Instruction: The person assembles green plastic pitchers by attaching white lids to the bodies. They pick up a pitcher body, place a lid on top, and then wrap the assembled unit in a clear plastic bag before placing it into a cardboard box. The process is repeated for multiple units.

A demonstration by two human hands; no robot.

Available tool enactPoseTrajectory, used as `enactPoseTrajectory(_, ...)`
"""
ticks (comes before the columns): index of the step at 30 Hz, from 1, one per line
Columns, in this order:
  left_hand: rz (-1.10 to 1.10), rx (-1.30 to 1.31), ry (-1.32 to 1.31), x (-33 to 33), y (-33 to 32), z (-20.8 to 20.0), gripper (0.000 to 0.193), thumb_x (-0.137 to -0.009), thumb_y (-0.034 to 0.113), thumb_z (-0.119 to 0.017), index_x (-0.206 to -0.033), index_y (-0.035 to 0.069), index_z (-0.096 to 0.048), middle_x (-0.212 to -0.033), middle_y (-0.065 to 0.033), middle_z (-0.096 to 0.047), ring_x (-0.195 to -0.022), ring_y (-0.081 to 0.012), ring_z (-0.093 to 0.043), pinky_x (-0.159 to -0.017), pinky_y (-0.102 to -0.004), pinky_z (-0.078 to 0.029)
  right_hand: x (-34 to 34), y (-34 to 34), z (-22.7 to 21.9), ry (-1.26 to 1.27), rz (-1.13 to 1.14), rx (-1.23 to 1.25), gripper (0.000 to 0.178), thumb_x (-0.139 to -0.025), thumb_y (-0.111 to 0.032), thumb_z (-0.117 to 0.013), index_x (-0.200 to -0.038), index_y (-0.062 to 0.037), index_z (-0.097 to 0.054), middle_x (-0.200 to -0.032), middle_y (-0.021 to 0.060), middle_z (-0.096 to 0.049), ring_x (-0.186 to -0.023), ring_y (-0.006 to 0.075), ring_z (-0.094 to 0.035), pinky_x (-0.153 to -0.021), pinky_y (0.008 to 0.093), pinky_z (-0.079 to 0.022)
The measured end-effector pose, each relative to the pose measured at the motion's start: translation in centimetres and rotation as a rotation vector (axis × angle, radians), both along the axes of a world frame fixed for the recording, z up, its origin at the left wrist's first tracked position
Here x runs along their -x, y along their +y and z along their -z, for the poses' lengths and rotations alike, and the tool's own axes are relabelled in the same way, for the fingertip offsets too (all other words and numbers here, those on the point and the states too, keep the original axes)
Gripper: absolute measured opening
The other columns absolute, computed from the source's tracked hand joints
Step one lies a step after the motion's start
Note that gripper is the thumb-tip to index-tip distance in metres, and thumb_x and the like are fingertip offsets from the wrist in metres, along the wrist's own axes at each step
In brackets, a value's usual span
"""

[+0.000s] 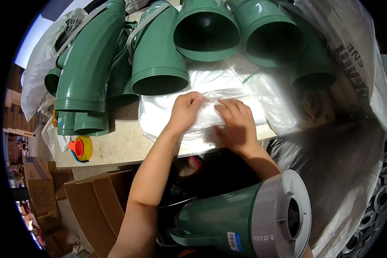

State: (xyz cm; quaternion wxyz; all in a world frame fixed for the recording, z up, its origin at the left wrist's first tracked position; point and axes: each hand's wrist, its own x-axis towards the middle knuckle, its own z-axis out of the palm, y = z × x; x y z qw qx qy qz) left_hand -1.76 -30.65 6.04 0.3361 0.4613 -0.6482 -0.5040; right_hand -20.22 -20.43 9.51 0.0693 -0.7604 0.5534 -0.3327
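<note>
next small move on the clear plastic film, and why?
Probably ease the crumpled clear plastic film apart between the left grip and the right grip: both are on it, it looks bunched between them, and I can't make out an opening. The green handled container nearer the body can likely wait.

Cardboard box (pixel 96 206) lower left; farther left, probably another carton (pixel 38 182).

Plastic bags (pixel 155 114) lie mid-frame on the table (pixel 120 146) before a row of jugs (pixel 159 51) across the top, with another jug (pixel 219 210) lower right and a cardboard box (pixel 88 206), apparently below table height, lower left.
</note>
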Motion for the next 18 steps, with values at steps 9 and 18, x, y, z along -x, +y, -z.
enactPoseTrajectory(9,0.0,-0.05,0.085,-0.4,-0.7,0.4,0.025,-0.1,0.016,-0.058,-0.097,-0.004,-0.071,-0.073,-0.0019,-0.064,-0.07,-0.0079,-0.052,-0.067,-0.027,-0.045,-0.8,-0.4,1.0,0.05,0.016,-0.032,0.084,-0.06,-0.012,-0.083,-0.137,-0.0028,-0.051,-0.136,0.0153,-0.06,-0.126,0.0363,-0.054,-0.109,0.05,-0.037)
enactPoseTrajectory(18,-0.005,-0.122,0.13,0.2,-0.2,-0.6,0.019,-0.097,0.011,-0.063,-0.088,-0.003,-0.071,-0.081,-0.0021,-0.069,-0.072,-0.0064,-0.058,-0.067,-0.0231,-0.047,-0.5,0.5,0.2,0.104,0.061,-0.122,0.073,-0.068,-0.015,-0.082,-0.135,-0.0068,-0.054,-0.14,0.0101,-0.06,-0.131,0.0331,-0.051,-0.112,0.0493,-0.034)
